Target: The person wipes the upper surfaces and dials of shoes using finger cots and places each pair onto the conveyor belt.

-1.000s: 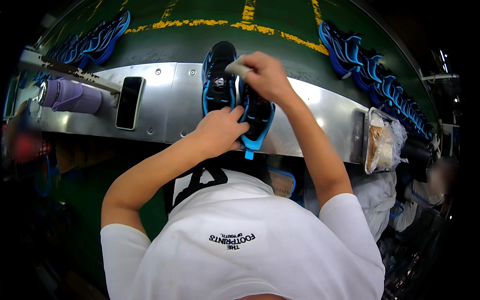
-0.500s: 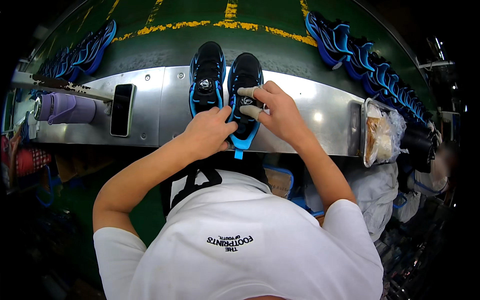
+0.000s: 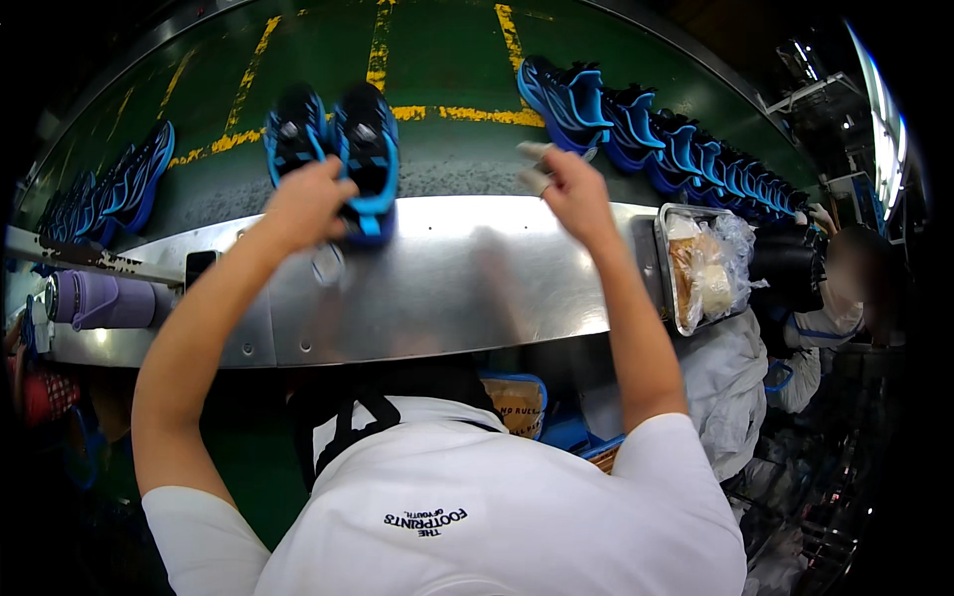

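My left hand (image 3: 306, 204) is closed at the heel ends of two black-and-blue sneakers, the left shoe (image 3: 294, 129) and the right shoe (image 3: 364, 144). They stand side by side, toes pointing away from me, over the near edge of the green surface. The right shoe's heel overlaps the steel ledge (image 3: 447, 268). Parts of my left fingers are hidden between the shoes. Off to the right, my right hand (image 3: 574, 194) is empty, its thumb and forefinger apart in pale finger covers. Just beyond it is the nearest sneaker (image 3: 564, 104) of a long row.
More sneakers (image 3: 139, 184) line the far left. A purple bottle (image 3: 114, 300) and a phone (image 3: 202, 266) lie on the ledge's left part. At its right end sits a metal tray (image 3: 681, 323) with plastic-wrapped items. Yellow lines (image 3: 487, 115) mark the green surface (image 3: 447, 60).
The pair of sneakers has gone from the steel ledge forward and left, onto the green surface, in my left hand. My right hand has let go of the right shoe and moved right.
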A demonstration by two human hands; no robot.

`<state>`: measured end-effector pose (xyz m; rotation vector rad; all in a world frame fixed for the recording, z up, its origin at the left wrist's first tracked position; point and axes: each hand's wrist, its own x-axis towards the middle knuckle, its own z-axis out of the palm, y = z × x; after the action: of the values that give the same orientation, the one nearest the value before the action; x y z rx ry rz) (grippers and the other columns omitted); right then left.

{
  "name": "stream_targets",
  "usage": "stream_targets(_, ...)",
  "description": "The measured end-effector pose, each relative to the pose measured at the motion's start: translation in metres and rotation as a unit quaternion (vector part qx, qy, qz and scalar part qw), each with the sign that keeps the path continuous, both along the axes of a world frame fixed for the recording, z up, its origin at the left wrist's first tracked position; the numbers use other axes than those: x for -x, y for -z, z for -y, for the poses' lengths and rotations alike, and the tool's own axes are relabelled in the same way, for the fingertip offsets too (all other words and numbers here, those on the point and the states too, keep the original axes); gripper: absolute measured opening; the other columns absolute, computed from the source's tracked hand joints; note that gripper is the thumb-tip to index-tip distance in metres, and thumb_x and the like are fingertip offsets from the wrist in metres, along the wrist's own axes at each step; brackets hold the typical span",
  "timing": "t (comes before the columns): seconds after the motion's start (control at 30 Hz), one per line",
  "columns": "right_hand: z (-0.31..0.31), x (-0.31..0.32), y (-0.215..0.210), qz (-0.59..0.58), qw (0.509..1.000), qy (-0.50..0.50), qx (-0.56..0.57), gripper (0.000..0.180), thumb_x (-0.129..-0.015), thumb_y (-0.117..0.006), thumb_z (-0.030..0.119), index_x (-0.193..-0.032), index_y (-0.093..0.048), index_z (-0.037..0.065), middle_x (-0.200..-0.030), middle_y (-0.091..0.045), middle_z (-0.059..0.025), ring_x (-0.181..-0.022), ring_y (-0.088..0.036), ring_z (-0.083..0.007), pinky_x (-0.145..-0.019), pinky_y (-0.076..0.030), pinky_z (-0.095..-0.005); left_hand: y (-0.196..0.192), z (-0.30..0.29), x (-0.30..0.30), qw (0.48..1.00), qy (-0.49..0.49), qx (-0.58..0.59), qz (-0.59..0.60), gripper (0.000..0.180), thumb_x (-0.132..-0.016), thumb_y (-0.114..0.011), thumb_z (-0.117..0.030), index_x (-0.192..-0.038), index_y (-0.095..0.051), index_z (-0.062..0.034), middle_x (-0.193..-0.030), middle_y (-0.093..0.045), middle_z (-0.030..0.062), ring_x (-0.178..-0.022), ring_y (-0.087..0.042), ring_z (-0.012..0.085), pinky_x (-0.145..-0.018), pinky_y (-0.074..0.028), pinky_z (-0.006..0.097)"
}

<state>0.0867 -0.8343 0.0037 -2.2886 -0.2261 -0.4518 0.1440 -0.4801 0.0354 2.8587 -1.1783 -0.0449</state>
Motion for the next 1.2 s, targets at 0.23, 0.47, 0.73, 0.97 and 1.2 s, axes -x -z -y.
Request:
stream_targets(0.23,0.106,-0.080,-0.001,-0.173,0.966,0.161,0.107,0.055,-0.077,-0.077,0.039,-0.126,-0.062,0.018,-0.095,-0.067,-0.0159,-0.088,-0.066,-0.0299,-0.082,-0.051,-0.0388,-0.003,-0.008,-0.052,0.978,-0.130,0.075,0.144,0.041,-0.074,-0.068,-0.003,-0.114,-0.062,-0.0073,-0.110,-0.057,0.0137,-0.103,-0.054,0.0347,-0.091,-0.045,0.042)
stream_targets(0.47,0.152,-0.117,0.066,-0.083,0.897,0.247,0.356,0.049,-0.072,-0.078,0.047,-0.117,-0.066,0.033,-0.137,-0.047,-0.0241,-0.124,-0.045,-0.0448,-0.101,-0.041,-0.0482,0.060,-0.014,0.060,0.967,-0.129,0.214,-0.056,0.037,-0.072,-0.057,0.002,-0.107,-0.062,-0.0053,-0.111,-0.060,0.0142,-0.107,-0.055,0.0345,-0.095,-0.044,0.041)
stream_targets(0.73,0.206,-0.138,0.047,-0.292,0.926,0.134,0.198,0.079,-0.065,-0.081,0.055,-0.130,-0.061,0.014,-0.132,-0.057,-0.0200,-0.124,-0.052,-0.0354,-0.106,-0.040,-0.0411,0.072,-0.033,0.152,0.922,-0.240,0.273,-0.137,0.028,-0.073,-0.054,0.003,-0.098,-0.065,-0.0037,-0.099,-0.063,0.0133,-0.096,-0.060,0.0343,-0.086,-0.048,0.040)
stream_targets(0.97,0.033,-0.055,-0.016,-0.277,0.937,-0.001,0.215,0.048,-0.079,-0.069,0.049,-0.107,-0.072,0.010,-0.099,-0.071,-0.0167,-0.095,-0.067,-0.0332,-0.084,-0.051,-0.0418,0.070,0.022,0.133,0.860,-0.238,0.381,-0.242,0.037,-0.082,-0.057,0.002,-0.118,-0.061,-0.0031,-0.111,-0.063,0.0124,-0.096,-0.062,0.0234,-0.083,-0.050,0.032)
stream_targets(1.2,-0.081,0.090,-0.012,-0.161,0.966,-0.162,0.120,0.038,-0.074,-0.076,0.031,-0.106,-0.067,0.012,-0.083,-0.060,-0.0155,-0.076,-0.061,-0.0351,-0.070,-0.050,-0.0422,0.044,0.082,0.120,0.862,-0.253,0.430,-0.092,0.074,-0.079,-0.076,-0.015,-0.143,-0.040,-0.0072,-0.124,-0.045,0.0135,-0.095,-0.053,0.0191,-0.071,-0.047,0.027)
